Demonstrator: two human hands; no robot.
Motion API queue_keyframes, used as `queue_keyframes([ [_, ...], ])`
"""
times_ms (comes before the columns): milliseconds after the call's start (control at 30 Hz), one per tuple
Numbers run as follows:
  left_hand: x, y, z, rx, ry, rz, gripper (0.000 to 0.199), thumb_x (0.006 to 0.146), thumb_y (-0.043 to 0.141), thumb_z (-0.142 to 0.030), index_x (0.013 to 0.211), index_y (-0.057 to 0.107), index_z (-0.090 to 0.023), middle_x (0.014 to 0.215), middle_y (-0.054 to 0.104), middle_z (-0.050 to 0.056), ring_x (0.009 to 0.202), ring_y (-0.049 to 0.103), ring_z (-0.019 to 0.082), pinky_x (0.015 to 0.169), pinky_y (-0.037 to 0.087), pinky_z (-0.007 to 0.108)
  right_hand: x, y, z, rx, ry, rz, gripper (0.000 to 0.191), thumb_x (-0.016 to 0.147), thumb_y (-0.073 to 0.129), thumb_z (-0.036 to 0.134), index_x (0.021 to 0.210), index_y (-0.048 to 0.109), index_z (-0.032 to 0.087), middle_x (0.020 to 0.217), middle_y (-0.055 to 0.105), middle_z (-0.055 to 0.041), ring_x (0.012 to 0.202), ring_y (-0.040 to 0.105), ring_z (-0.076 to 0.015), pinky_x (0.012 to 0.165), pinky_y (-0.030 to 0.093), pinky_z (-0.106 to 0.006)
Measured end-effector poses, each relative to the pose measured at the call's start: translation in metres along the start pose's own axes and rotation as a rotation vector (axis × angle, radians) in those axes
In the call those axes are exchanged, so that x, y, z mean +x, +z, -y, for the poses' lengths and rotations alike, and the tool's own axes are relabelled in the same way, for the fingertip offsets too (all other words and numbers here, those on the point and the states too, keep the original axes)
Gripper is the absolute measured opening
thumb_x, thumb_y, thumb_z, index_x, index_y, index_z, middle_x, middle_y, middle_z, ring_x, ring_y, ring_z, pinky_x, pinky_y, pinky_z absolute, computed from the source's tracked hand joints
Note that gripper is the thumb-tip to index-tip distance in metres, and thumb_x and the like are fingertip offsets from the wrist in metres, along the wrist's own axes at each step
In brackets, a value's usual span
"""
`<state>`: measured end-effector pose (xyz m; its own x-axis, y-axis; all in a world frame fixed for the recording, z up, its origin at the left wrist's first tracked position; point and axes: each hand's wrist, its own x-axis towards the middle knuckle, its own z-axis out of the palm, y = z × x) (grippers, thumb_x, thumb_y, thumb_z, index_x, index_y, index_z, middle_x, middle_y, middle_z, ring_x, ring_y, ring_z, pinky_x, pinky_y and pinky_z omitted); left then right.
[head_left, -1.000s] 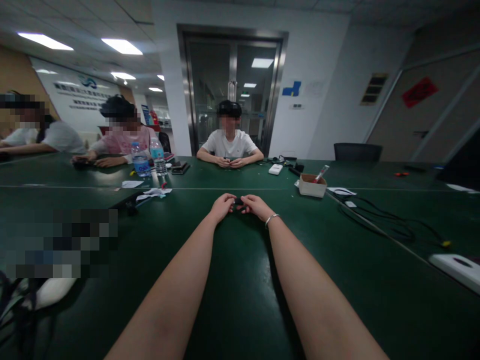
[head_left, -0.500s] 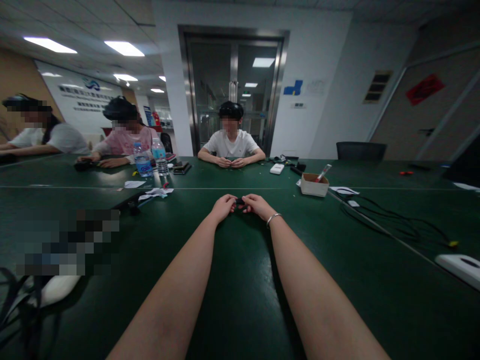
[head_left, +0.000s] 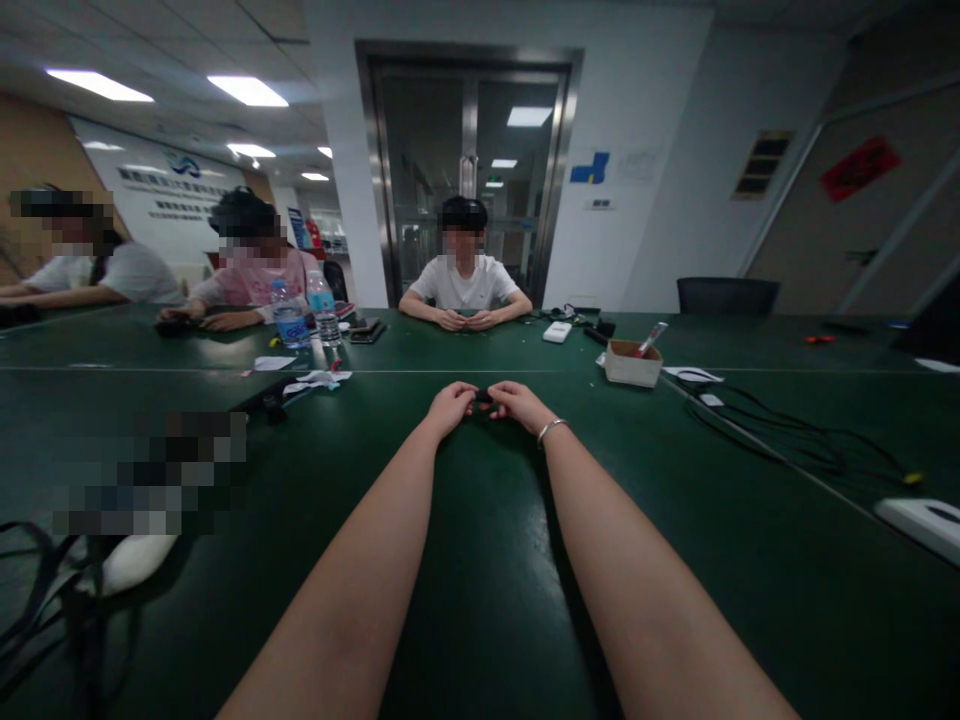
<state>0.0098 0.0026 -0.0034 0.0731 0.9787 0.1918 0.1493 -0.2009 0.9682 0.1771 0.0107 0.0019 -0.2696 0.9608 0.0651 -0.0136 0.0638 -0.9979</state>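
Both my arms reach forward over the dark green table (head_left: 480, 560). Between my fingertips is a small black object (head_left: 484, 396), too small and dark to name. My left hand (head_left: 453, 405) is closed on its left end, thumb and fingers pinched together. Its right end is pinched by my right hand (head_left: 519, 404), which has a silver bangle (head_left: 552, 430) at the wrist. The fingers hide much of the object, and whether it rests on the table I cannot tell.
A small cardboard box (head_left: 630, 375) with a pen-like item stands ahead right, near black cables (head_left: 810, 430). Two water bottles (head_left: 291, 325) and crumpled paper (head_left: 319, 380) lie ahead left. Black straps (head_left: 82, 620) are near left. A person (head_left: 465, 285) sits opposite; others sit left.
Both hands keep their pinch on the small black object. The whole view has shifted slightly; otherwise hardly anything differs.
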Motion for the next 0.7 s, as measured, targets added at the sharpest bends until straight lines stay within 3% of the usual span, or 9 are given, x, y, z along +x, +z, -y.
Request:
queue_keyframes([
  [267,-0.0005,-0.0004,0.0008,0.011,-0.019,0.001,0.015,0.085,0.051,-0.019,0.091,0.064,-0.013,0.066,0.058,0.0,0.058,0.053,0.009,0.06,0.045,0.021,0.0022,-0.0018,-0.0026,0.032,-0.008,0.013,0.006,0.087,0.062,0.016,0.083,0.059,0.013,0.063,0.069,-0.0025,0.04,0.055,-0.0053,0.051,0.054,-0.017],
  [700,0.0018,0.0003,0.0019,0.017,-0.036,0.01,0.015,0.084,0.055,-0.023,0.09,0.064,-0.014,0.071,0.061,0.002,0.059,0.054,0.009,0.057,0.044,0.019,0.0016,-0.0014,-0.0017,0.062,-0.013,0.009,0.009,0.081,0.067,0.014,0.083,0.058,0.014,0.064,0.067,0.0008,0.038,0.05,-0.0034,0.053,0.057,-0.019],
])
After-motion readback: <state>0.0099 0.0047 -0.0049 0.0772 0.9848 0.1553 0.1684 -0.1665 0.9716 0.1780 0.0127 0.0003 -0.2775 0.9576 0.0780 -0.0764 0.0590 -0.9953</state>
